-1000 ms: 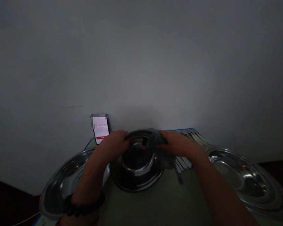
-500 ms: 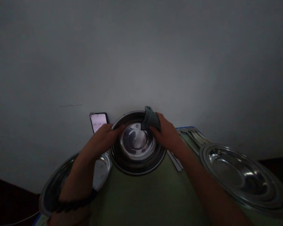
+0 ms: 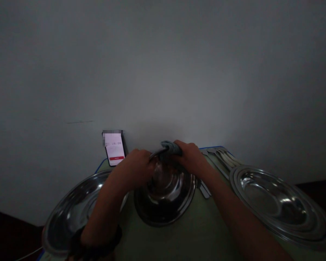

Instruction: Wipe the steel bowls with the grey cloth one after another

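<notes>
Left hand (image 3: pixel 136 168) clasps bowl (image 3: pixel 165 197) rim at 10 o'clock. Right hand (image 3: pixel 191 158) pinches cloth (image 3: pixel 170 148) over rim at 12. Left plate (image 3: pixel 67 217) crowds bowl at 8; right plate (image 3: pixel 277 203) sits apart at 4.

**Polished metal, soft cloth, matt green top**

The bowl (image 3: pixel 165 195) is polished metal, smooth and glossy, with bright curved reflections on its wall. The grey cloth (image 3: pixel 171 148) at its rim looks soft and matt, a bunched fabric. The left plate (image 3: pixel 70 217) and the right plate (image 3: pixel 277 203) are the same shiny metal, ringed with highlights. The cutlery (image 3: pixel 221 156) shows a duller metallic sheen. The surface (image 3: pixel 184 239) is pale green, smooth and matt. The phone (image 3: pixel 114 148) has a glossy lit screen. The wall (image 3: pixel 163 72) is plain and matt.
</notes>
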{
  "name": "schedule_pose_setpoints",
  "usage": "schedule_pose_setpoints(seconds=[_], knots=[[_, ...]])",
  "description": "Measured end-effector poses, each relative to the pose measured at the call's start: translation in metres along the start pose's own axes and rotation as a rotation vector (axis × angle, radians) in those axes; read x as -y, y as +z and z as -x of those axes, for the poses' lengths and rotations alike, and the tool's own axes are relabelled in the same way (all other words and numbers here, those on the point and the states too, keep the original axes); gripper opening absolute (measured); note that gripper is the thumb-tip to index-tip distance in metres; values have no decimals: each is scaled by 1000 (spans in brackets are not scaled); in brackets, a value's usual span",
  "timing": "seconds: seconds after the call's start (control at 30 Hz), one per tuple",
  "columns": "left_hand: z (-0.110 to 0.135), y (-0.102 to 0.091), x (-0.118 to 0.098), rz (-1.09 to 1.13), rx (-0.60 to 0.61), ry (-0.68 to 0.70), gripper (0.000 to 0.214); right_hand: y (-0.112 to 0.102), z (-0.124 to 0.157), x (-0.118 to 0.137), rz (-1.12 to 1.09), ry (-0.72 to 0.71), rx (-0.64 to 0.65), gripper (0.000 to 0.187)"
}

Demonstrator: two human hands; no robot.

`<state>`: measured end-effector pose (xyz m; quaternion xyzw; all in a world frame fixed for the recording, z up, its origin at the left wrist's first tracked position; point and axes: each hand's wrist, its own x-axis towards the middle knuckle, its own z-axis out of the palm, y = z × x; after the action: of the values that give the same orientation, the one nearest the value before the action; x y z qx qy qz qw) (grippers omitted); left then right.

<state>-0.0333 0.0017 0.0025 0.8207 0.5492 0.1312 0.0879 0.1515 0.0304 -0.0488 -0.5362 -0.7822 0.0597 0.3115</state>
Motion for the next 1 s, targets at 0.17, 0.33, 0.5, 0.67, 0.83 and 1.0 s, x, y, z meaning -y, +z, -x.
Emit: schedule_pose_setpoints(seconds=[0.17,0.33,0.5,0.67,0.83,1.0], knots=[[3,-14,28,258,-156,-214,44,8,-3,1,-283,111,-244,26],[0,-14,31,465,-609,-319,33,34,-8,13,-716,312,-411,31],[-7,-3,20,522,-583,-217,44,31,-11,-2,-942,405,-405,29],[-2,-7,21,330,-339,-115,41,-5,-7,-13,-470,102,-249,20],[-4,0,19,102,-182,-25,39,-14,0,1,-251,4,-89,31],[-7,2,29,35,-64,-83,40,-21,7,8,-502,-97,179,53]])
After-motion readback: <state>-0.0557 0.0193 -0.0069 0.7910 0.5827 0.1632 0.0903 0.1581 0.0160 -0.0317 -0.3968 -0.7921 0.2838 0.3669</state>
